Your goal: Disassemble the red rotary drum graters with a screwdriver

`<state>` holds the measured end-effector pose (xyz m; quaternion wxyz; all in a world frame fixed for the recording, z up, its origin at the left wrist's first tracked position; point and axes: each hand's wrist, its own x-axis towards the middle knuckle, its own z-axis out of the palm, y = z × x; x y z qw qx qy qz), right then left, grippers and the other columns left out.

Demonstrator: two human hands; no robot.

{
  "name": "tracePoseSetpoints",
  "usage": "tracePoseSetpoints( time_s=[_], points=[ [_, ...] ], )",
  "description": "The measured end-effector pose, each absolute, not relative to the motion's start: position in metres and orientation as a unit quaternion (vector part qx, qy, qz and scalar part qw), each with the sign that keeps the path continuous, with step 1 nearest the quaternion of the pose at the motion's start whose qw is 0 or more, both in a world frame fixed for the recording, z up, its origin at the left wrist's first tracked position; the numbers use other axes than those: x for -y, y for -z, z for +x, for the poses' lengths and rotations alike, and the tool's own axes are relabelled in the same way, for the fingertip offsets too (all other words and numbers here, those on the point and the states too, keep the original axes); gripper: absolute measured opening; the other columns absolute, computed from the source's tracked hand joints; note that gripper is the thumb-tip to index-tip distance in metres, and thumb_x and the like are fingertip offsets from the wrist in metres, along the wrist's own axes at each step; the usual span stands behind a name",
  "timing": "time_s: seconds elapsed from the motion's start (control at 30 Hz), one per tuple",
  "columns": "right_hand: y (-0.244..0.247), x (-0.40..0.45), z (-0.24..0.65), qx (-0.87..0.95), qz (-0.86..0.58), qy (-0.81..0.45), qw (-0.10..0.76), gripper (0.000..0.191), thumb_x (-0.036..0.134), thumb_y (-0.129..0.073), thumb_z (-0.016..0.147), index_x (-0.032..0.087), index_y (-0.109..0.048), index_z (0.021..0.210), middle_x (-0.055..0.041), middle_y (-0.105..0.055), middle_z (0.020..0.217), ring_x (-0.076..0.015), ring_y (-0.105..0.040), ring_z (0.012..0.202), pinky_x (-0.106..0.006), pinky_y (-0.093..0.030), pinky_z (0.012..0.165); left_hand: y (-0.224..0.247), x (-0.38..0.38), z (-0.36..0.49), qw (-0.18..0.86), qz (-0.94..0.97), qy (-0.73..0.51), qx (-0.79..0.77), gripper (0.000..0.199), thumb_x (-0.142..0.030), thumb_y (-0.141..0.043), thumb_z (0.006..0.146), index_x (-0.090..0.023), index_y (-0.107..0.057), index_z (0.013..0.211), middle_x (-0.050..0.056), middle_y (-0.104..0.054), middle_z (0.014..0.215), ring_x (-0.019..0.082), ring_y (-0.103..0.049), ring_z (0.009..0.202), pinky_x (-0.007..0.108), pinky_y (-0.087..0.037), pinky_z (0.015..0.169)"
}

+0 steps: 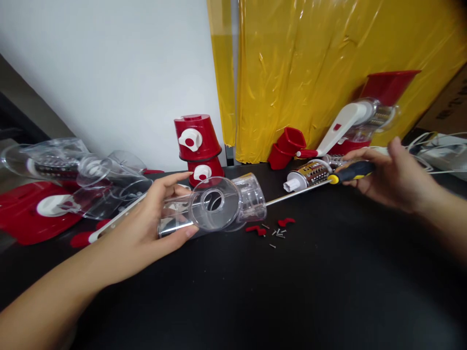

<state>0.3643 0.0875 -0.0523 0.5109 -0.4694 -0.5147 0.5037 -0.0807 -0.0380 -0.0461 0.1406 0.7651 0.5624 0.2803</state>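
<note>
My left hand is closed around a clear plastic grater housing, lying on its side with its round opening toward me. In my right hand is a screwdriver with a black and yellow handle. Its long shaft points left, and the tip is at the housing's right end; I cannot tell whether it sits inside. Several small screws and two red plastic pieces lie on the black table just below. Behind the shaft rests a metal grater drum with a white hub.
Two stacked red bases with white knobs stand at the back. Clear housings and a red base crowd the left. A red cup-shaped part, an assembled rotary grater and white cables are at the right.
</note>
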Motion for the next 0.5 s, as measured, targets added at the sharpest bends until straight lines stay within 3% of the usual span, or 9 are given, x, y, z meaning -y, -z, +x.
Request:
tracePoseSetpoints(
  time_s=[0.07,0.13,0.23,0.3,0.4,0.5],
  points=[
    [0.059,-0.094,0.366,0.539,-0.531,-0.472,0.453,0.054,0.076,-0.052,0.081,0.024,-0.066,0.079,-0.0033,-0.059,0.052,-0.0143,-0.049,0.041,-0.024,-0.035,0.035,0.045,0.039,-0.080,0.145,0.763,-0.278,-0.565,0.075,-0.048,-0.064,0.087,-0.041,-0.025,0.150,0.008,-0.051,0.133,0.027,-0.063,0.116,0.043,-0.056,0.097],
    [0.060,-0.096,0.367,0.549,-0.522,-0.460,0.462,0.043,0.066,-0.062,0.082,0.024,-0.064,0.076,0.0026,-0.047,0.045,-0.0096,-0.037,0.037,-0.021,-0.029,0.035,0.045,0.039,-0.079,0.147,0.764,-0.277,-0.564,0.074,-0.048,-0.064,0.087,-0.040,-0.025,0.149,0.008,-0.051,0.133,0.027,-0.065,0.113,0.042,-0.058,0.094],
    [0.052,-0.088,0.365,0.505,-0.427,-0.509,0.551,0.010,0.029,-0.074,0.075,0.024,-0.067,0.079,0.0012,-0.059,0.066,-0.0106,-0.055,0.057,-0.023,-0.050,0.054,0.045,0.038,-0.079,0.141,0.767,-0.279,-0.560,0.074,-0.047,-0.064,0.087,-0.039,-0.026,0.149,0.009,-0.051,0.132,0.027,-0.064,0.115,0.041,-0.057,0.096],
    [0.045,-0.081,0.365,0.462,-0.375,-0.543,0.593,0.020,0.018,-0.069,0.067,0.024,-0.071,0.086,-0.0031,-0.067,0.084,-0.0155,-0.065,0.080,-0.028,-0.057,0.073,0.045,0.038,-0.080,0.135,0.769,-0.280,-0.559,0.074,-0.048,-0.064,0.086,-0.038,-0.026,0.150,0.009,-0.052,0.132,0.027,-0.063,0.116,0.040,-0.056,0.098],
    [0.041,-0.077,0.365,0.439,-0.354,-0.549,0.617,0.025,0.029,-0.061,0.070,0.022,-0.073,0.092,-0.0089,-0.069,0.090,-0.0220,-0.067,0.094,-0.036,-0.058,0.082,0.045,0.037,-0.081,0.133,0.770,-0.277,-0.559,0.075,-0.047,-0.065,0.086,-0.038,-0.026,0.150,0.009,-0.052,0.131,0.027,-0.063,0.117,0.040,-0.055,0.098],
    [0.047,-0.083,0.365,0.518,-0.445,-0.487,0.544,0.038,0.057,-0.050,0.083,0.025,-0.070,0.082,-0.0096,-0.069,0.077,-0.0229,-0.066,0.067,-0.037,-0.056,0.055,0.045,0.036,-0.081,0.137,0.768,-0.279,-0.560,0.076,-0.046,-0.065,0.086,-0.038,-0.025,0.150,0.010,-0.051,0.132,0.027,-0.063,0.116,0.041,-0.056,0.098]
  ],
)
